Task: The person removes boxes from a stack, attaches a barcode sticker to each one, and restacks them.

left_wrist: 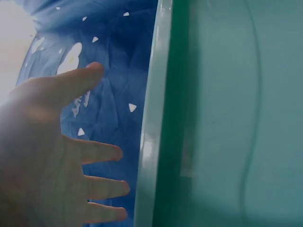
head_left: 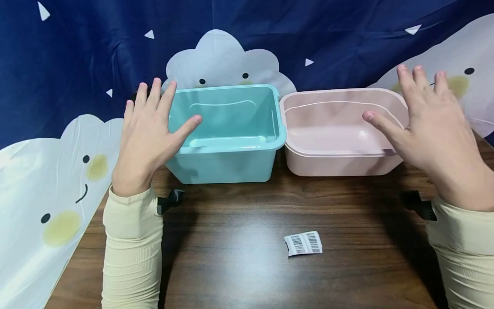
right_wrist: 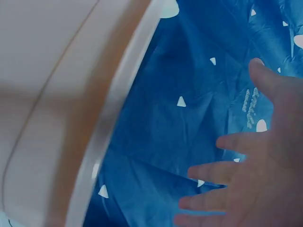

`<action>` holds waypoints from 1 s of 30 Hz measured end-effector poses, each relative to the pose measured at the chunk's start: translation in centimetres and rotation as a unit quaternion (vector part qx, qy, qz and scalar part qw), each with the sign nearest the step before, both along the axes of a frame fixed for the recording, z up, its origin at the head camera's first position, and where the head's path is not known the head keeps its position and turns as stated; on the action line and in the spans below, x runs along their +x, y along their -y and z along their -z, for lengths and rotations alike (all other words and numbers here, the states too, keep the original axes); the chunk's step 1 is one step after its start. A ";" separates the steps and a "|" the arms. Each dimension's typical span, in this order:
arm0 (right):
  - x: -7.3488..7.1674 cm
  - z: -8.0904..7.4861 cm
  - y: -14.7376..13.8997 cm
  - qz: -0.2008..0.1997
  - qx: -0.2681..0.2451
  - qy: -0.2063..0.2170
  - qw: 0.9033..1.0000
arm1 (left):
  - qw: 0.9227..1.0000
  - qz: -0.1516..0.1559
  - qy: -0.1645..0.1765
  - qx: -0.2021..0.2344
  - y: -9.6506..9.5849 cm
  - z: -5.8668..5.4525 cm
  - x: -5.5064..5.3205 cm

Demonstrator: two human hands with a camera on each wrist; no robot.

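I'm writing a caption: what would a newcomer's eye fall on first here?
Probably the teal tub and the pink tub, side by side at the back of the wooden table, teal on the left. Next, the left hand and right hand, both open, at the tubs' outer ends. Last, a small white barcode slip, lying on the table nearer the viewer.

Two barcodes [head_left: 298,243] on a white label [head_left: 305,243], white lettering [right_wrist: 254,101] on blue cloth [right_wrist: 161,132], illegible
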State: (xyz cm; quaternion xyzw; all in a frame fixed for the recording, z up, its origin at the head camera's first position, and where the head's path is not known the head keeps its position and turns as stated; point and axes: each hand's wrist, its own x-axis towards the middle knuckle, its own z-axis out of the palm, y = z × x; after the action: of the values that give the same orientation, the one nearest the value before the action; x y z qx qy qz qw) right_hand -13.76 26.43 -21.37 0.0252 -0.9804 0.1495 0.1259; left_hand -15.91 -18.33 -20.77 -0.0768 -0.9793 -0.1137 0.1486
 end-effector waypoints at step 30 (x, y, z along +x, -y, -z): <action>7.4 8.1 7.9 -0.359 -0.007 -0.019 0.933 | 0.821 0.517 -0.149 0.192 -6.2 2.8 6.7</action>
State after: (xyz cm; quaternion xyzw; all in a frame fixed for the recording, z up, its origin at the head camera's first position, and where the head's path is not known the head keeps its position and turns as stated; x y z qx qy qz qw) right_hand -6.36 18.54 -29.49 0.3775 -0.9023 0.1911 0.0821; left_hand -9.17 -12.10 -23.58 -0.5580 -0.7202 -0.3463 0.2236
